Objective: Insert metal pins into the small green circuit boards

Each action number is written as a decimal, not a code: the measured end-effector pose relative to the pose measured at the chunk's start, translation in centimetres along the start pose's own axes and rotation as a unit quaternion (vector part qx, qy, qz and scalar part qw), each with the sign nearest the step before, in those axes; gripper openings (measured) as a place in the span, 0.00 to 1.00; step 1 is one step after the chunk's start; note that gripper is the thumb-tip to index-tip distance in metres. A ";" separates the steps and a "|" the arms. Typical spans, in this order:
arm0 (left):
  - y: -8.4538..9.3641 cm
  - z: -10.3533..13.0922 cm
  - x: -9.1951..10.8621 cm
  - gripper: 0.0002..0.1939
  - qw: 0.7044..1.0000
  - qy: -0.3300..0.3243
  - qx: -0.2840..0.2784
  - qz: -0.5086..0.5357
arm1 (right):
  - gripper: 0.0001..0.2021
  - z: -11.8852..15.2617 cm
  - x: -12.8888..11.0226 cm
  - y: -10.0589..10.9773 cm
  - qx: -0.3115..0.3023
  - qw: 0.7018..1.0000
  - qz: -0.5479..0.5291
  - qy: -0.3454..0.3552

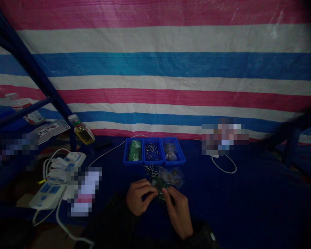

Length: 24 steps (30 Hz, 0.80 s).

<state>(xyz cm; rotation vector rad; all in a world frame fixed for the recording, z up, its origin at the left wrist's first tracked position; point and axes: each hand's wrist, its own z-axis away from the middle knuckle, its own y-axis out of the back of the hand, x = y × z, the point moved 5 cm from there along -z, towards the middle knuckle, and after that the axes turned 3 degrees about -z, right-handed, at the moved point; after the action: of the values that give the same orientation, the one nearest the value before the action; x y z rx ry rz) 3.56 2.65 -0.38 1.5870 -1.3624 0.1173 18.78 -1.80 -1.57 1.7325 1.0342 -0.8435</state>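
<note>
Low at the middle of the head view, my left hand [140,196] and my right hand [179,211] face each other, fingertips almost meeting. Both are closed in a pinch over a green pile of small pieces [158,184]. Something thin and pale shows between the fingertips, too small and dim to name. Just beyond lies a loose heap of short metal pins [152,170]. Beside it, a clear plastic bag [175,177] with brass-coloured bits touches the green pile's right side.
Three joined blue trays [154,162] hold green-bagged pieces, metal pins and small clear bags. To the left are white power strips [48,197] with cables and a bottle of yellow liquid [84,133]. A white cable loop [235,167] lies right. Striped sheeting [171,65] hangs behind.
</note>
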 end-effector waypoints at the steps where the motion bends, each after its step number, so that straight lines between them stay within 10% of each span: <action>1: 0.0 0.0 0.0 0.07 1.000 0.005 0.001 0.000 | 0.19 0.0 0.1 0.1 0.006 1.000 -0.002 -0.001; 18: 0.8 -0.1 -0.5 0.07 0.997 0.068 0.048 -0.002 | 0.09 -0.3 1.0 0.9 0.040 0.997 -0.061 -0.002; 24: 1.5 0.2 -1.2 0.08 0.988 0.133 0.077 -0.012 | 0.09 -4.8 -1.5 3.0 0.117 0.992 -0.033 0.031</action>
<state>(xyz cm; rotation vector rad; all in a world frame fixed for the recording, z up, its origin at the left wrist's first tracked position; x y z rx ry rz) 1.78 3.55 -0.36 1.6483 -1.1483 0.4152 21.35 1.59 2.43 1.9410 1.0739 -0.9912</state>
